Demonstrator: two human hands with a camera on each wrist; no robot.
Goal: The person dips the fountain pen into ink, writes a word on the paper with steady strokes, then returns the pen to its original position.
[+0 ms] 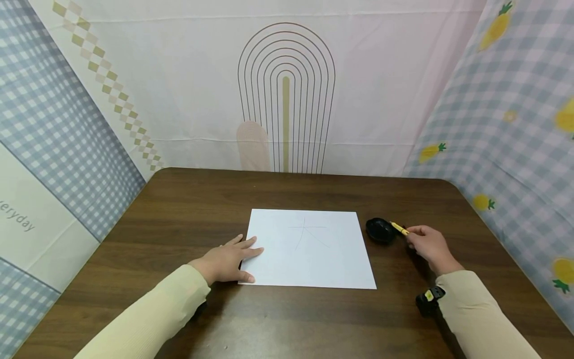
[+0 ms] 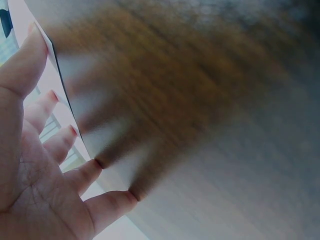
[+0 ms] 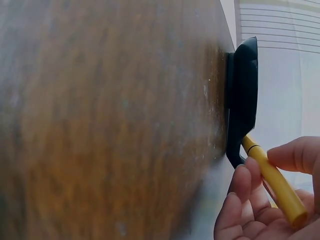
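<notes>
A white sheet of paper [image 1: 309, 269] lies on the table, bearing a few thin lines: one across, one upright and two slanting. My left hand [image 1: 227, 260] rests on its left edge with the fingers spread; the left wrist view shows the palm [image 2: 45, 200] and the fingertips along that edge. In my right hand [image 1: 429, 245] is a yellow pen-like stick [image 1: 399, 228], pinched between thumb and fingers. Its far end is at a small black oval dish [image 1: 379, 230] right of the paper. The right wrist view shows the dish's handle [image 3: 233, 155] close to my fingertips; whether they touch is unclear.
The brown wooden table [image 1: 202, 192] has rounded far corners. Behind it hangs a white cloth [image 1: 179, 89] with an arch pattern, and checked cloths stand at both sides. A black strapped device [image 1: 428, 301] is on my right wrist.
</notes>
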